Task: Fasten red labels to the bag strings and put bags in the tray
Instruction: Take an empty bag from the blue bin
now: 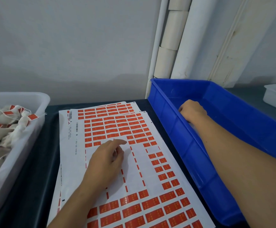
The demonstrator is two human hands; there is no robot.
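Sheets of red labels lie stacked on the dark table in front of me, with a large peeled white patch in the middle. My left hand rests on that bare patch, index finger stretched toward a red label, holding nothing. My right hand reaches down inside the blue bin at the right; its fingers are hidden behind the bin wall, so I cannot tell what they hold. A white tray at the left holds several white bags with red labels on their strings.
White rolls and tubes lean against the grey wall behind the blue bin. Another small white tray sits at the far right edge. The dark table shows between the left tray and the sheets.
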